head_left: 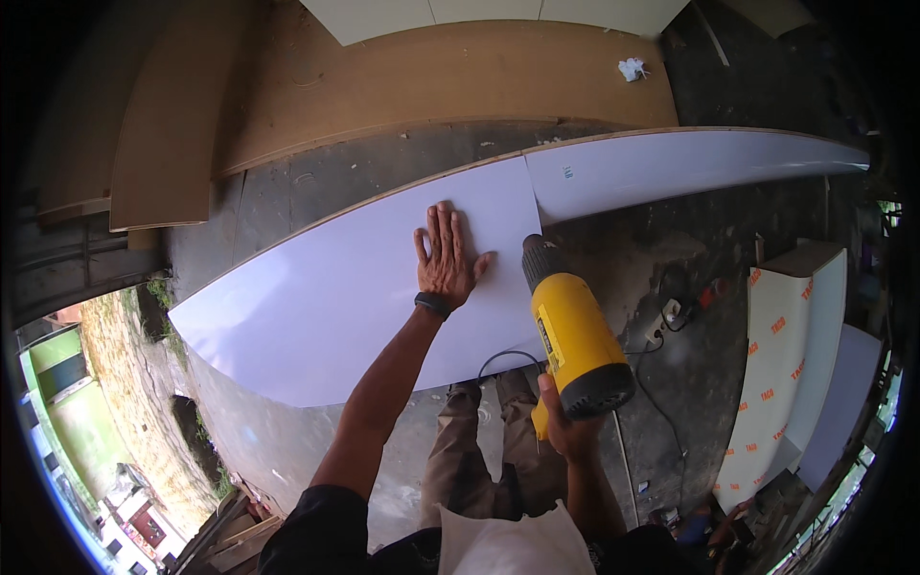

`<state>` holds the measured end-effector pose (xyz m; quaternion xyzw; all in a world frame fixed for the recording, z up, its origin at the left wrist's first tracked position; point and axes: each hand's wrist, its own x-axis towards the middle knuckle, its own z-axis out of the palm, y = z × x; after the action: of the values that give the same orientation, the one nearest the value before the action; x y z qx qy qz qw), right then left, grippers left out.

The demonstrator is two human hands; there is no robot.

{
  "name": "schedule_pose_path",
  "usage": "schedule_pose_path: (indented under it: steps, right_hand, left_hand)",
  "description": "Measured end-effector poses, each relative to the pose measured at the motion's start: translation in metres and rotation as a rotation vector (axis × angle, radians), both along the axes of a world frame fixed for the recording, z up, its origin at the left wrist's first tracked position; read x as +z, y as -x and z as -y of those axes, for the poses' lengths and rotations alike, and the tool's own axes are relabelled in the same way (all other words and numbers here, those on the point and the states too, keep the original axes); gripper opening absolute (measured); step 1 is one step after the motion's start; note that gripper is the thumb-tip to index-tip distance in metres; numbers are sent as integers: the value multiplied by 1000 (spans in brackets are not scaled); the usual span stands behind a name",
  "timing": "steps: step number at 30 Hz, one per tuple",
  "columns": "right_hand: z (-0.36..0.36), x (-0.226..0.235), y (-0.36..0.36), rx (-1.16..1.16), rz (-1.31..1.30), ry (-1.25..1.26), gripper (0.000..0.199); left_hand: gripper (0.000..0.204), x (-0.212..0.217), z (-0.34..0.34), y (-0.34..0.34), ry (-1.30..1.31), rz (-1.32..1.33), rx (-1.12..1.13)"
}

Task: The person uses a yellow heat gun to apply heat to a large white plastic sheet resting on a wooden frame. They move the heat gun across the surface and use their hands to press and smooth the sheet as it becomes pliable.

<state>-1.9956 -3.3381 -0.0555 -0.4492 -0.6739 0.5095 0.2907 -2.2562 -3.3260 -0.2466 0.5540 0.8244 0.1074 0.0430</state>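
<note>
My left hand (446,259) lies flat on a glossy white sheet (335,278), its fingers stretched toward the far edge. A dark band circles that wrist. In my right hand (570,422) is a yellow and black heat gun (580,335), gripped by its handle. Its dark nozzle points away from me, near the right edge of the wide part of the sheet. Most of the handle and the right fingers are hidden behind the gun's body. The sheet continues to the right as a narrower white strip (671,168).
Brown boards (431,86) lie on the floor beyond the sheet, with a crumpled white scrap (632,69) on one. Cables and a socket block (661,326) are at the right. Farther right stands a white panel with orange print (767,374). Wood offcuts (240,546) sit at the lower left.
</note>
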Motion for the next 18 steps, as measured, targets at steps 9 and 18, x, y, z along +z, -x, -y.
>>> schedule_pose_path:
  steps: [9,18]
  right_hand:
    - [-18,-8,6,51,67,23,44]
    - [-40,-26,-8,51,87,22,46]
  left_hand:
    - [103,-13,2,-1,-62,-49,16]
    - [99,-24,28,7,-36,-74,192]
